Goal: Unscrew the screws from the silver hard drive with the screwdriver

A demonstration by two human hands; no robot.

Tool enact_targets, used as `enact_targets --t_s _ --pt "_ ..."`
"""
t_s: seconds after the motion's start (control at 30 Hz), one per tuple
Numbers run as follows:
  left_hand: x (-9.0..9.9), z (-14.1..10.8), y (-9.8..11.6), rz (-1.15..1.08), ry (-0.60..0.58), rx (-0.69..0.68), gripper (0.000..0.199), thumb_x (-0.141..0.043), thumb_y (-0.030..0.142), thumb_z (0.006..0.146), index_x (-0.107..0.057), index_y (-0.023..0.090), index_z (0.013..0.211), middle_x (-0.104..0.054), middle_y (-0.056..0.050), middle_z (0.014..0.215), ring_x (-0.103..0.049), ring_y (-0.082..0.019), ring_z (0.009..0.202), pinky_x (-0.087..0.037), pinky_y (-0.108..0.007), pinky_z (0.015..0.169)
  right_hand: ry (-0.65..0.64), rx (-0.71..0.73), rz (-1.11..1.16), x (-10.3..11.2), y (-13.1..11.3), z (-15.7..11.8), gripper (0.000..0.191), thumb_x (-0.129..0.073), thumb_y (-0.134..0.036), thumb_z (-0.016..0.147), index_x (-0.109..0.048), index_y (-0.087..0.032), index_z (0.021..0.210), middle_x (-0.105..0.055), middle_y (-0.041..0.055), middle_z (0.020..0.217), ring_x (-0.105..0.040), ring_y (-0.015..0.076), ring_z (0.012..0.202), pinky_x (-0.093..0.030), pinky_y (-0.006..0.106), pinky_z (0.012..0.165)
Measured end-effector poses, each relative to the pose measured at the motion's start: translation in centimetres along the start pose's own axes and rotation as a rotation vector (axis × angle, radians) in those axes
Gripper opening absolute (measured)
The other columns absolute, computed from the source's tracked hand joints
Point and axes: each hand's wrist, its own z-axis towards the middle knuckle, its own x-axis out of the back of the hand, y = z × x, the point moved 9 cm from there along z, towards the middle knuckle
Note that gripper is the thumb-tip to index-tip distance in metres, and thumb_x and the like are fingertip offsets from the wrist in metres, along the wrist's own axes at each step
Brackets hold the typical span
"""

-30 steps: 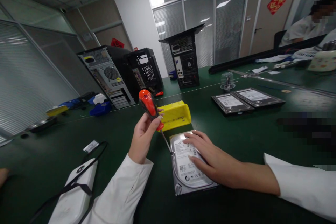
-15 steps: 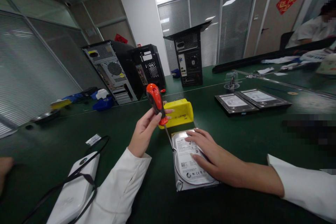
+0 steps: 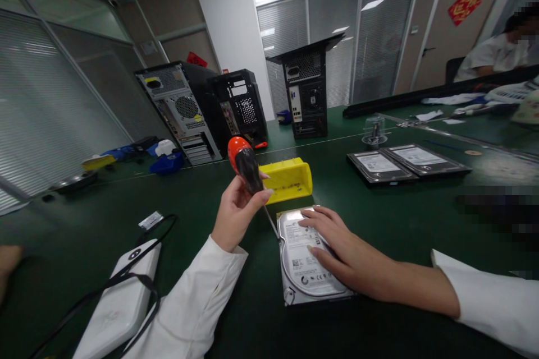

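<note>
My left hand (image 3: 236,212) is wrapped round the handle of a red and black screwdriver (image 3: 246,164). Its thin shaft slants down to the left edge of a silver hard drive (image 3: 300,269), where the tip meets a notch by the rim. Resting flat on the drive's label, my right hand (image 3: 337,241) has its fingers spread and covers the drive's upper right part. Just behind the drive lies a yellow bin (image 3: 290,179) with small dark bits inside, probably screws.
Two more hard drives (image 3: 421,158) lie at the right, near a clear domed container (image 3: 374,132). Computer cases (image 3: 309,98) stand at the back. A white power bank (image 3: 120,305) with a black strap sits at the left. A person (image 3: 490,59) is at the far right.
The screwdriver handle has turned and tilted in my left hand, leaning slightly further left, and my grip on it has shifted. My right hand stays on the drive.
</note>
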Motion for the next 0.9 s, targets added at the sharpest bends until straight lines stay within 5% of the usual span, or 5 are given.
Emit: enact_targets --t_s 0.2,0.53,0.9 --pt "-0.8 -0.2 -0.7 -0.122 -0.121 0.060 0.034 -0.062 0.029 0.080 -0.058 0.017 0.111 -0.061 -0.003 0.086 -0.058 -0.017 0.082 -0.045 -0.027 0.079 0.022 0.030 0.016 0.3 -0.5 0.0 0.049 -0.033 -0.046 0.087 -0.033 -0.026 0.131 -0.020 -0.0042 0.144 -0.005 0.0174 0.136 -0.018 0.041 0.114" --pt "-1.8 -0.2 -0.9 -0.396 -0.157 0.168 0.044 -0.061 0.034 0.076 -0.059 0.018 0.117 -0.058 -0.003 0.083 -0.052 -0.014 0.078 -0.043 -0.021 0.072 0.030 0.030 0.021 0.3 -0.5 0.0 0.049 -0.035 -0.044 0.086 -0.034 -0.025 0.131 -0.021 -0.0030 0.144 -0.006 0.0179 0.136 -0.017 0.042 0.114" --pt "0.2 -0.1 -1.7 -0.156 -0.063 0.089 0.031 -0.058 0.033 0.084 -0.059 0.021 0.112 -0.060 -0.002 0.095 -0.063 -0.015 0.081 -0.046 -0.026 0.084 0.040 0.062 0.052 0.4 -0.5 -0.2 0.052 -0.035 -0.046 0.087 -0.034 -0.022 0.133 -0.022 0.0014 0.143 -0.007 0.0219 0.136 -0.018 0.046 0.113"
